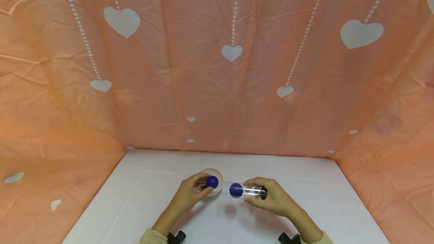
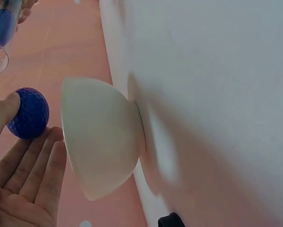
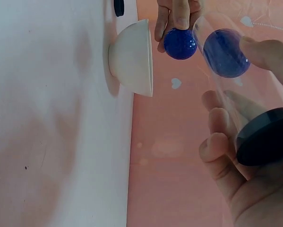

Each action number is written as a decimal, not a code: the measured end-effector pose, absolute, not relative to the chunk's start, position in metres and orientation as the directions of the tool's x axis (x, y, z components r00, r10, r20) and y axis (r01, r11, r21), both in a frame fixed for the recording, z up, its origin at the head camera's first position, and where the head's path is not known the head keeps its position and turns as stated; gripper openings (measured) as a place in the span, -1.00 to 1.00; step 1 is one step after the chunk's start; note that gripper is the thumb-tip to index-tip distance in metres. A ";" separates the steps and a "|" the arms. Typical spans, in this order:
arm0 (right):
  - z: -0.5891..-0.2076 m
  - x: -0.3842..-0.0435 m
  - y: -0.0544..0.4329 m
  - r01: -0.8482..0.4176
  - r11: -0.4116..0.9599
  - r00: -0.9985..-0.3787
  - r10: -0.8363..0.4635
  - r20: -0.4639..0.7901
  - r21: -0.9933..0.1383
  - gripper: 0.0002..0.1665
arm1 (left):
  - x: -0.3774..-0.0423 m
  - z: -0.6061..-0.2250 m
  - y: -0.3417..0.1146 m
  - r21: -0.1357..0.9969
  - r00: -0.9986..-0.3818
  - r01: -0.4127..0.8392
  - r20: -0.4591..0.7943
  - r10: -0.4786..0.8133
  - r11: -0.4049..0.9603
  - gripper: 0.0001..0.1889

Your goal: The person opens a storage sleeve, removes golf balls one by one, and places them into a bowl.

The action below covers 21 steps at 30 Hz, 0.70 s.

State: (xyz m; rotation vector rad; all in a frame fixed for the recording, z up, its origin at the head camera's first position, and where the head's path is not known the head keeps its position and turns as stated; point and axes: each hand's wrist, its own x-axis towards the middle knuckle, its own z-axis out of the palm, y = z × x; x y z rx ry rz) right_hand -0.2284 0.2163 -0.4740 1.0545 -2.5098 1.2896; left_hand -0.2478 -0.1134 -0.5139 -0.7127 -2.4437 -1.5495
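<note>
Between thumb and fingers, my left hand (image 1: 188,192) pinches a blue golf ball (image 2: 29,113) above the rim of a white bowl (image 2: 101,137). My right hand (image 1: 271,197) grips a clear plastic tube (image 1: 249,190) by its black-capped end (image 3: 265,137). The tube lies roughly level above the table, its open end pointing left at the bowl and the held ball. Inside the tube sits a second blue golf ball (image 3: 226,53). In the right wrist view, the held ball hangs just off the tube's mouth. The bowl's inside is mostly hidden.
The bowl stands on a white-covered table (image 1: 162,172). Orange sheeting (image 1: 210,86) with pale hearts hangs behind the table and along both sides. Black wrist mounts (image 1: 176,237) show near the table's front edge.
</note>
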 end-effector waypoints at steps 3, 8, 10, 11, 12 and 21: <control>-0.475 -0.229 0.217 -0.642 0.391 -0.744 -0.526 0.412 -0.659 -0.57 | -0.248 -0.514 -0.113 0.777 -0.867 0.492 0.391 0.310 0.393 -0.58; -0.478 -0.230 0.218 -0.654 0.389 -0.736 -0.526 0.426 -0.648 -0.58 | -0.249 -0.514 -0.112 0.723 -0.843 0.536 0.426 0.329 0.435 -0.59; -0.478 -0.230 0.219 -0.656 0.390 -0.735 -0.525 0.429 -0.647 -0.58 | -0.249 -0.515 -0.111 0.693 -0.827 0.561 0.449 0.338 0.453 -0.59; -0.479 -0.230 0.219 -0.654 0.391 -0.736 -0.524 0.428 -0.647 -0.58 | -0.250 -0.515 -0.111 0.679 -0.820 0.572 0.459 0.342 0.461 -0.60; -0.479 -0.230 0.219 -0.650 0.393 -0.740 -0.521 0.425 -0.651 -0.58 | -0.250 -0.515 -0.111 0.670 -0.817 0.576 0.462 0.345 0.469 -0.59; -0.478 -0.229 0.219 -0.650 0.388 -0.740 -0.520 0.427 -0.653 -0.58 | -0.249 -0.515 -0.107 0.600 -0.817 0.575 0.457 0.351 0.556 -0.57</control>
